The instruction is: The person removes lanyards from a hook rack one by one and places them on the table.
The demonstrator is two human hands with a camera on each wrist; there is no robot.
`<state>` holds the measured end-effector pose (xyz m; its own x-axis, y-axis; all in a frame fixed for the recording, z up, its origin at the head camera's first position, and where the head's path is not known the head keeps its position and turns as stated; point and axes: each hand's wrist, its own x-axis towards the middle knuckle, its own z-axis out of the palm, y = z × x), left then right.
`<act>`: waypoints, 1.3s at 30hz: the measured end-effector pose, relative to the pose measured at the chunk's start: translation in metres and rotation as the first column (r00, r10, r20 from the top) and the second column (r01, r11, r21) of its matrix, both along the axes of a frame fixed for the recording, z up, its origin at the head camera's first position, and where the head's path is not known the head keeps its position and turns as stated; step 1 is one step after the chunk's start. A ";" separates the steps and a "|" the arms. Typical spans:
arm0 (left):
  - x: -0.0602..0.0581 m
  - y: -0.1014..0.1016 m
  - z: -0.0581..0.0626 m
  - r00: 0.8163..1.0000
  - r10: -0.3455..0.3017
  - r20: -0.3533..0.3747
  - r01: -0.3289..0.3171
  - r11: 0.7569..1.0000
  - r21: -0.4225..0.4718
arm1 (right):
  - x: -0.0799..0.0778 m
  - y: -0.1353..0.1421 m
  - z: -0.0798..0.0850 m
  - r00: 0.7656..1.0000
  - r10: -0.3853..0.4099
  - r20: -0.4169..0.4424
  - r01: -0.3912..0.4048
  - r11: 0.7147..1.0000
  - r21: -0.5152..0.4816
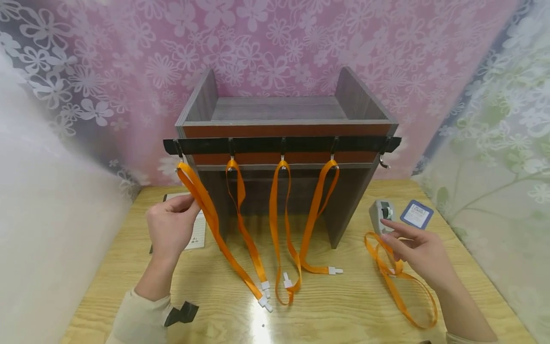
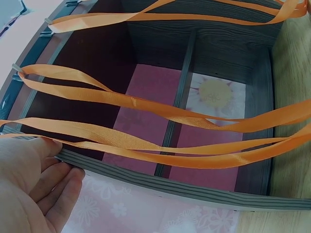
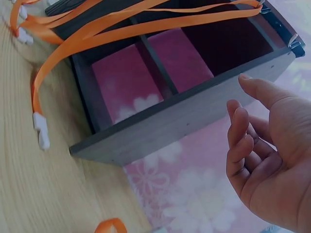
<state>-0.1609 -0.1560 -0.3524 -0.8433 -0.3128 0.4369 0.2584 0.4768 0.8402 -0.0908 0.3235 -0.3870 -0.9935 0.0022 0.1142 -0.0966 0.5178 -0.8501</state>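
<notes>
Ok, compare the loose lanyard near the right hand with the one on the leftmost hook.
The loose lanyard lies on the table; the leftmost lanyard hangs from its hook. The loose lanyard loops over itself, while the leftmost lanyard runs down in a long slant. Both are orange.

Left hand (image 1: 172,223) perhaps against orange lanyard (image 1: 210,211)

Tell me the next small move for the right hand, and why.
Probably pinch the loose orange lanyard with the right hand: it lies on the table near that hand, which appears to hold nothing. The rightmost hook is bare, while the other four hooks each carry a hanging lanyard, so this one likely belongs there.
</notes>
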 end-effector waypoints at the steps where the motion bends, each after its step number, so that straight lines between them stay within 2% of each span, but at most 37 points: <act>1: 0.001 -0.001 0.000 1.000 0.003 0.004 -0.003 1.000 -0.004 | -0.001 -0.002 0.000 1.000 0.008 -0.002 -0.008 1.000 -0.013; 6: 0.003 -0.003 -0.003 1.000 0.014 0.014 -0.013 1.000 -0.027 | -0.003 -0.010 0.003 0.999 0.044 -0.011 -0.044 0.997 -0.056; 14: 0.002 -0.003 -0.004 1.000 0.024 0.005 -0.024 1.000 -0.013 | -0.011 -0.022 0.009 0.998 0.034 -0.046 -0.034 0.999 -0.017; 21: 0.004 -0.002 -0.006 1.000 0.017 0.024 -0.017 1.000 0.006 | -0.019 -0.036 0.014 0.992 0.098 -0.079 -0.100 0.995 -0.027; 25: 0.003 -0.002 -0.006 1.000 0.013 0.011 -0.013 1.000 0.011 | -0.026 -0.046 0.017 0.987 0.133 -0.094 -0.140 0.988 -0.072; 32: 0.001 -0.003 -0.004 1.000 0.020 0.006 -0.020 1.000 -0.003 | -0.035 -0.068 0.021 0.987 0.139 -0.080 -0.148 0.981 -0.121; 39: -0.001 0.000 -0.001 1.000 0.016 -0.010 -0.016 1.000 -0.020 | -0.044 -0.085 0.026 0.986 0.155 -0.069 -0.161 0.982 -0.097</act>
<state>-0.1621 -0.1563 -0.3530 -0.8339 -0.3176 0.4515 0.2587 0.4977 0.8279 -0.1348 0.2384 -0.3608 -0.9734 -0.1392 0.1820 -0.2235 0.4026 -0.8877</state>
